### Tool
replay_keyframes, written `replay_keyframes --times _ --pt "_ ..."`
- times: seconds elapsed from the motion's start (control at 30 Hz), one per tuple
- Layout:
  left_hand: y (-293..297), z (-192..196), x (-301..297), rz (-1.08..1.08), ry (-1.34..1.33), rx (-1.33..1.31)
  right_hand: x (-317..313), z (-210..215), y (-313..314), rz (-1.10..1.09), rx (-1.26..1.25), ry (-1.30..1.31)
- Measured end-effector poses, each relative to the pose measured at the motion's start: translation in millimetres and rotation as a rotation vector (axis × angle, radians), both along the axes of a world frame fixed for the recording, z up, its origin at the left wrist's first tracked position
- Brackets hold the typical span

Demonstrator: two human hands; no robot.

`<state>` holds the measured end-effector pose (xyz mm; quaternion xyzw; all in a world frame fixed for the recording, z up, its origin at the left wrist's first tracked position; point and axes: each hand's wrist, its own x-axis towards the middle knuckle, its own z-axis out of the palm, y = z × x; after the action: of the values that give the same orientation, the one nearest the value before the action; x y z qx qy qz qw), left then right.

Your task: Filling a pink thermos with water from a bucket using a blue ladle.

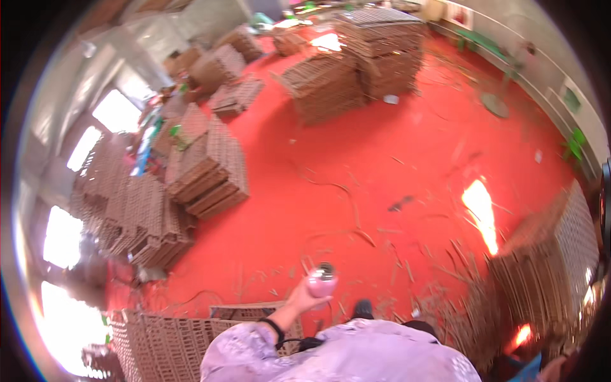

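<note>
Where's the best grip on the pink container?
Likely the rounded body of the pink container, below its shiny top, coming from the picture's right: the left hand holds it from the lower left, leaving that right side exposed.

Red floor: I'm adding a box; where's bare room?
Bare red floor shows between left brown slatted stacks and a curved brown strip, and in front of the tall central brown slatted stack. Crowded: lower right, with loose brown strips.

From my remote seat I see the left hand gripping a pink bottle above the red floor, loose sticks scattered rightward, brown stacks beyond.
</note>
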<state>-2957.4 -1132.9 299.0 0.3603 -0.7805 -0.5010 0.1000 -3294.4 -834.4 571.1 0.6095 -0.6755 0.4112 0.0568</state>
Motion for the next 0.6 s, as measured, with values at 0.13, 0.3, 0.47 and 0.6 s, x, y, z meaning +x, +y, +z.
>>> replay_keyframes --times 0.13,0.3,0.47,0.6 --pt "-70.0 13.5 -117.7 -0.07 -0.136 0.056 -66.7 -83.7 -77.4 -0.021 0.136 -0.279" --pt "-145.2 -13.8 -285.4 -0.148 -0.21 0.004 -182.4 -164.7 -162.3 0.045 0.154 -0.423" --pt "-196.5 8.7 -429.2 -0.15 -0.22 0.081 -359.5 -133.0 -223.3 0.116 0.075 -0.302" --pt "-242.5 27.8 -535.4 -0.053 -0.284 0.002 -501.1 -62.4 -276.8 0.174 -0.023 -0.102"
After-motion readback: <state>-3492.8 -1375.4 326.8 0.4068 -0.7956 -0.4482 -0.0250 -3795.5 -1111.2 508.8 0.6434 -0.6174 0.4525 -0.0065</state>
